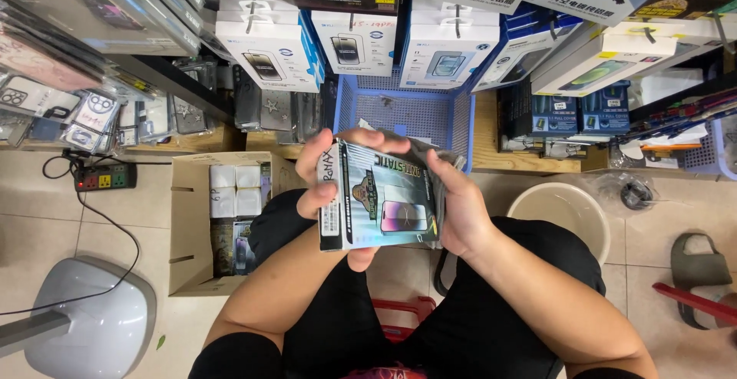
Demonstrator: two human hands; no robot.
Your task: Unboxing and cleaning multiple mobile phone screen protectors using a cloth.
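A flat screen-protector box [380, 204] is held above the lap, clasped at its left edge by the left hand [326, 172] and at its right by the right hand [453, 206], together with a grey sleeve [430, 156]. If either clasp is loosened, the box could slip and be dropped into the open cardboard carton [192, 225] at the left or the blue basket [407, 110] beyond.

Your forearms are bare from the elbows down, and neither your left hand [326, 172] nor your right hand [461, 210] has a glove, ring, watch or band on it. Your upper arms end in short black sleeves [230, 356] at the bottom edge of the view. You wear black shorts [461, 333] that cover your thighs, with a small patch of red and light print on the dark shirt [376, 371] at your waist.
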